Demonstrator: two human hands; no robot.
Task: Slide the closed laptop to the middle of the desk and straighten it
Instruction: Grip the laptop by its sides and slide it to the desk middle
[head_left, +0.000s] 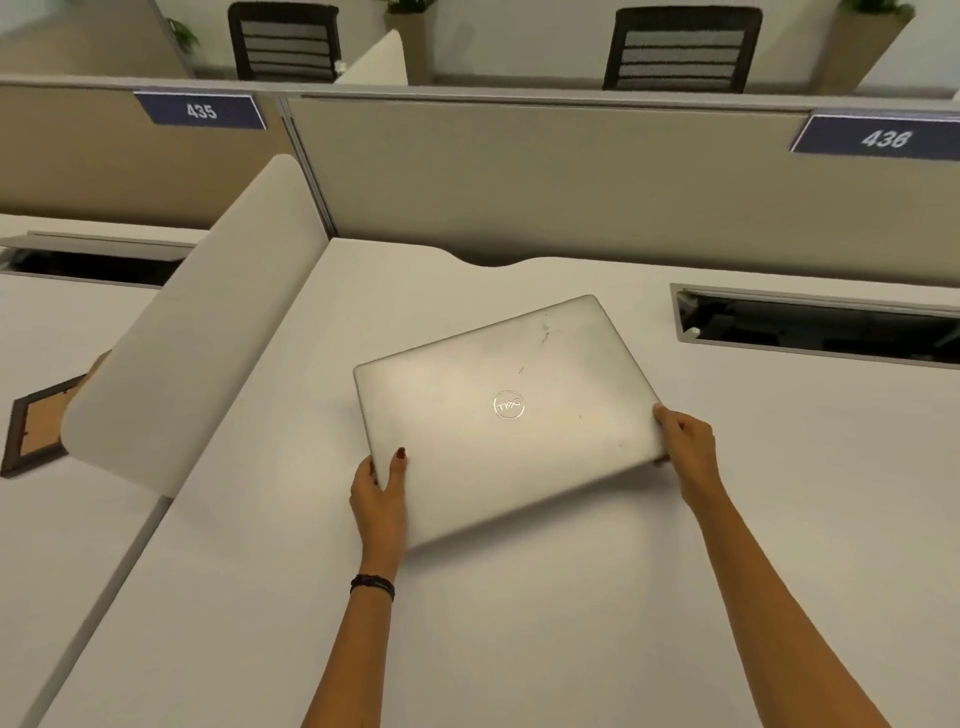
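A closed silver laptop (498, 410) with a round logo on its lid lies on the white desk (571, 597), turned askew so its far right corner points toward the back partition. My left hand (379, 499) grips its near left corner, thumb on the lid. My right hand (685, 452) holds its right edge near the front corner, fingers wrapped around the side. The near edge of the laptop looks blurred.
A curved white divider (197, 332) stands on the left of the desk. A grey cable slot (815, 325) is open at the back right. A beige partition (519, 176) closes the back. A brown picture frame (36, 426) lies on the neighbouring desk.
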